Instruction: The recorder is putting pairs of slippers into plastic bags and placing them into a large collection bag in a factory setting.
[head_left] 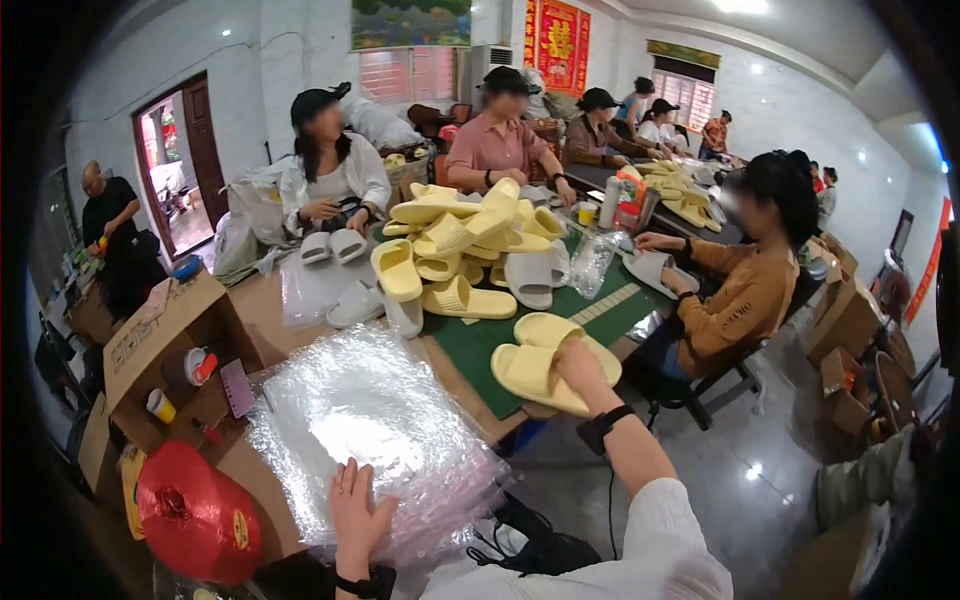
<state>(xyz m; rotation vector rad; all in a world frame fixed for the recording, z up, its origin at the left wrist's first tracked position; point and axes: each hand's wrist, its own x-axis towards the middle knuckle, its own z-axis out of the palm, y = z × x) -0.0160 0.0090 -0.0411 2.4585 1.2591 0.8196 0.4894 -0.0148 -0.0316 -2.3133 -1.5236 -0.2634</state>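
Left hand (358, 508) lies open, fingers flat on a crinkled stack of clear plastic bags (370, 420) at the near worktop (262, 310) edge. Right hand (580, 368) grips a pair of pale yellow foam slippers (545, 360), smooth and rounded, on the green mat (480, 335). Beyond: a heap of yellow and grey slippers (470, 250), seated people around it.

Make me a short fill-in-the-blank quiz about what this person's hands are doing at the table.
1. The right hand rests on a pair of slippers coloured ____.
2. The left hand lies flat on a stack of clear ____ bags.
3. Beside the bags, lower left, lies a big spool coloured ____.

Missing words: yellow; plastic; red
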